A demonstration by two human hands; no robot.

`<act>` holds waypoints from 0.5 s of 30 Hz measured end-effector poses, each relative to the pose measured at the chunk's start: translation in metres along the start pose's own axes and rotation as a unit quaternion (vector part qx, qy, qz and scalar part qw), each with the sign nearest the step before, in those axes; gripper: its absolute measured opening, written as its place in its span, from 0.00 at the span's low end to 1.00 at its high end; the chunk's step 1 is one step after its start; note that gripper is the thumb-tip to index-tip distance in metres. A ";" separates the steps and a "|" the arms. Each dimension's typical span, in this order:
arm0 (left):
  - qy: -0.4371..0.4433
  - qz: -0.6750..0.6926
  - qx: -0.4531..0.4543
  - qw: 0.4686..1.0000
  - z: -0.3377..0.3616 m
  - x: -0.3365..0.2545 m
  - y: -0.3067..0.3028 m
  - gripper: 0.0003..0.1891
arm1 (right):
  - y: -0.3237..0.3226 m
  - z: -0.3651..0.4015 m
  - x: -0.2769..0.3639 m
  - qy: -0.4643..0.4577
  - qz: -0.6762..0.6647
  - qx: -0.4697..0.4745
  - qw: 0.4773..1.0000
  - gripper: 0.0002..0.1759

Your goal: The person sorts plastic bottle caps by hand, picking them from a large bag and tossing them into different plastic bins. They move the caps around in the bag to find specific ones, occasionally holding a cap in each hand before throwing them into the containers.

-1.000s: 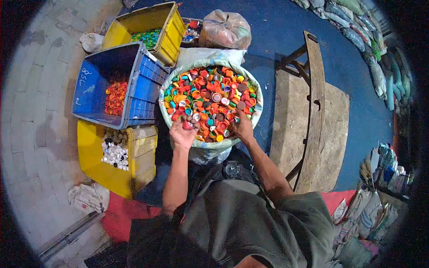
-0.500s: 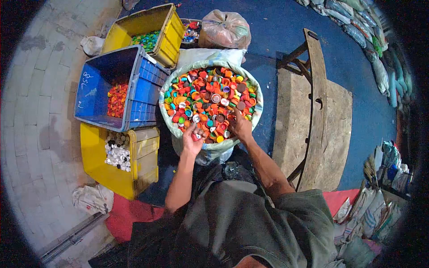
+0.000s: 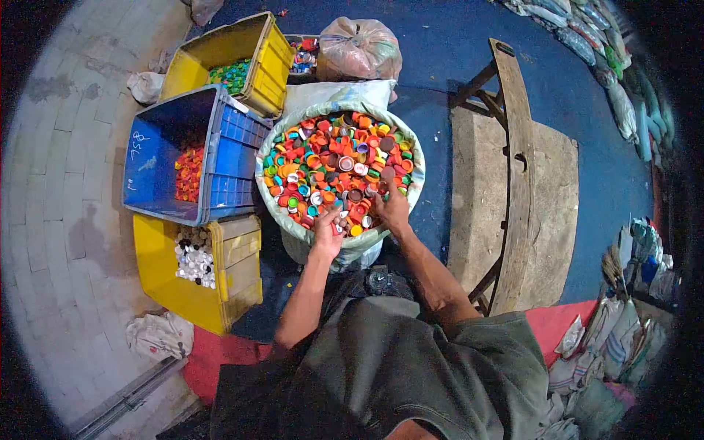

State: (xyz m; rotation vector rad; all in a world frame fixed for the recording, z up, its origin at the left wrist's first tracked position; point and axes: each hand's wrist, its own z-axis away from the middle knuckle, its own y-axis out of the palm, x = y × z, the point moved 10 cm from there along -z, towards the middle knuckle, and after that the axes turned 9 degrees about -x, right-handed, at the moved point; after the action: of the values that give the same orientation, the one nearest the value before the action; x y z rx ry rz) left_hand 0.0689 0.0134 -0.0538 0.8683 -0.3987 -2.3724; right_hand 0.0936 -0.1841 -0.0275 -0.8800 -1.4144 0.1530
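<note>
A round sack (image 3: 264, 192) with a rolled-down pale rim stands before me, heaped with plastic bottle caps (image 3: 334, 158) in orange, red, yellow, green, white and brown. At the near side of the heap, my left hand (image 3: 328, 236) has its fingers curled around a few caps, a red and a white one partly showing. My right hand (image 3: 394, 211) reaches over the near right part of the heap. Its fingers are bent together among the caps, and whatever is between them is hidden.
Left of the sack stand a yellow crate (image 3: 275, 70) with green caps, a blue crate (image 3: 235, 165) with orange-red caps and a yellow crate (image 3: 238, 268) with white and black caps. A tied bag (image 3: 359, 48) sits behind. A wooden bench (image 3: 522, 191) stands right.
The view has shifted slightly. My left hand has moved a little right, nearer my right hand, and has turned with its fingers closed more. The right hand's fingers still work in the heap.
</note>
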 end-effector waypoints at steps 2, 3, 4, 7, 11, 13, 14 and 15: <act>0.003 -0.008 -0.001 1.000 0.001 0.000 0.001 0.09 | 0.002 -0.003 -0.002 0.011 0.002 0.006 1.000 0.25; 0.004 -0.011 -0.001 1.000 0.002 0.001 0.001 0.09 | 0.004 -0.004 -0.005 0.011 0.008 0.004 1.000 0.25; 0.005 -0.011 -0.007 1.000 0.002 0.002 0.001 0.08 | 0.006 -0.005 -0.007 0.011 0.013 0.002 1.000 0.26; 0.008 -0.011 -0.018 1.000 0.001 0.002 -0.002 0.06 | 0.007 -0.008 -0.010 0.018 -0.010 -0.008 1.000 0.27; 0.018 -0.036 -0.030 0.999 0.003 0.001 -0.001 0.05 | 0.010 -0.010 -0.010 -0.015 0.016 0.000 1.000 0.29; 0.034 -0.063 -0.037 0.997 0.003 -0.001 -0.002 0.05 | 0.017 -0.010 -0.008 -0.013 0.101 0.044 0.994 0.30; 0.043 -0.080 -0.037 0.995 0.002 -0.002 -0.001 0.06 | 0.018 -0.009 -0.009 -0.004 0.120 0.062 0.991 0.31; 0.053 -0.096 -0.037 0.993 0.001 -0.004 0.001 0.06 | 0.017 -0.009 -0.003 0.005 0.140 0.079 0.987 0.31</act>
State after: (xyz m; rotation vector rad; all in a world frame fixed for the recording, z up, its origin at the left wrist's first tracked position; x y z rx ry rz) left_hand 0.0712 0.0152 -0.0509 1.0328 -0.1916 -2.4834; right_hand 0.1077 -0.1782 -0.0388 -0.9427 -1.2459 0.4668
